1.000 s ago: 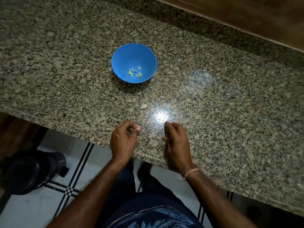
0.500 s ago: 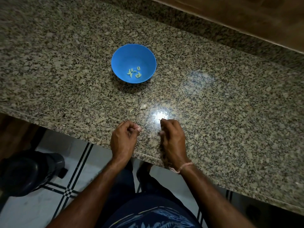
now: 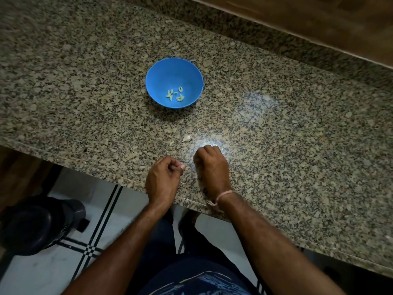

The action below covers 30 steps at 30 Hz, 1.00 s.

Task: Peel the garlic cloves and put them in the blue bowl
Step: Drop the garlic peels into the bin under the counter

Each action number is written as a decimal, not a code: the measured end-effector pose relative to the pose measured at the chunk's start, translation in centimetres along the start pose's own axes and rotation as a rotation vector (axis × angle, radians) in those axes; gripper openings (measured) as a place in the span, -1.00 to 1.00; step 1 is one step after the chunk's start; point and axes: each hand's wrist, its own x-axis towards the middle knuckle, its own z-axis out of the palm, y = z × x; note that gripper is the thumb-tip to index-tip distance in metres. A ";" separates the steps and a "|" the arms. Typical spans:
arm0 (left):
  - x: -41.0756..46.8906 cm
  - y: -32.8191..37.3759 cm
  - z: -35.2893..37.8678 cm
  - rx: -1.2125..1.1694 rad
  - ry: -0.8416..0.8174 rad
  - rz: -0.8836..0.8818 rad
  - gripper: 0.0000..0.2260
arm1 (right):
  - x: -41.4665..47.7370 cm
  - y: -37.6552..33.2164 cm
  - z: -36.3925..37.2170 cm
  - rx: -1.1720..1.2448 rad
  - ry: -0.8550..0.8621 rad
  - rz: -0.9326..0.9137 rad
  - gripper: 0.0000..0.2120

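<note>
1. The speckled granite counter carries the blue bowl and runs out from it on every side. A bright patch of reflected light lies on the stone on the near side of the bowl, towards the person.
2. The pale tiled floor, crossed by dark lines, shows below the counter's front edge, nearer than the bowl and to its left.
3. A dark round container stands on that floor, well apart from the bowl, to its near left.
4. The blue bowl sits upright on the counter, away from the front edge.
5. The right hand rests on the stone on the near side of the bowl, slightly right of it. Its fingers are curled under into a fist with the knuckles up, and whether they enclose anything cannot be told.
6. The left hand is directly nearer than the bowl, at the counter's edge and just beside the right hand. Its fingers are curled with the thumb tip pressed against the forefinger. Whether a clove sits in that pinch cannot be told.
7. A pale thread circles the right wrist, nearer the person than the bowl.
8. Several peeled cloves, pale green-yellow, lie in a loose cluster on the bowl's bottom.
9. One unpeeled garlic clove lies on the counter between the bowl and the right hand, close to the knuckles but apart from them.
10. A small scrap of skin lies just left of that clove, on the near side of the bowl.
</note>
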 end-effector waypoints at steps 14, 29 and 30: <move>-1.4 -3.0 -5.9 -0.197 0.098 -0.054 -0.84 | -0.9 -8.1 -0.9 1.141 -0.450 0.765 -0.81; -15.3 -29.1 -30.3 -0.367 0.593 -0.362 -0.90 | -13.5 -39.5 15.5 1.207 -0.938 0.614 -0.69; -16.2 -30.5 -31.5 -0.368 0.618 -0.393 -0.91 | -14.5 -41.0 16.4 1.202 -0.961 0.625 -0.70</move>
